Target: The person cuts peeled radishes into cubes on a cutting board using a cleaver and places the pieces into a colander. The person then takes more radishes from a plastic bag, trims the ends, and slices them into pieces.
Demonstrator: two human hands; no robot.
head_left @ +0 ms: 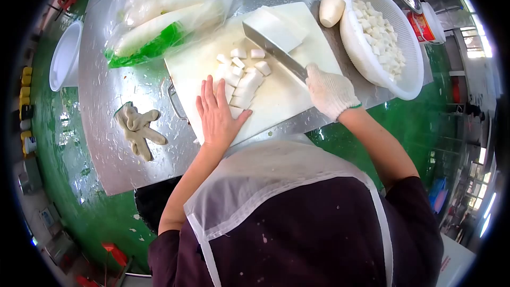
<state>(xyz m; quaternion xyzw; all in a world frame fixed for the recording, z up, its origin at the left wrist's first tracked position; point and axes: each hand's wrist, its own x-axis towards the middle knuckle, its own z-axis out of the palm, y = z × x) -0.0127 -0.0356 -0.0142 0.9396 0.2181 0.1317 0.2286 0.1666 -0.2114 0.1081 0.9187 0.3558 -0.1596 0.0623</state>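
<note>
My right hand [330, 90], in a white knitted glove, grips a kitchen knife [276, 52] by its handle. Its long blade slants across the cutting board [289, 93], along the near edge of a large white radish slab [276, 27]. Bare and with fingers stretched out, my left hand [217, 114] lies at the board's left side, against a group of cut radish pieces [245, 87]. Several small radish cubes [239, 53] are scattered just beyond them, left of the blade. The knife handle is hidden inside my gloved fist.
Whole white radishes lie in a clear plastic bag [212, 8] at the back left. At right stand a white colander [409, 69] with diced radish, a peeled radish piece [331, 9] and a red-labelled tub [425, 24]. A knitted glove [139, 127] rests on the wet metal table [114, 167].
</note>
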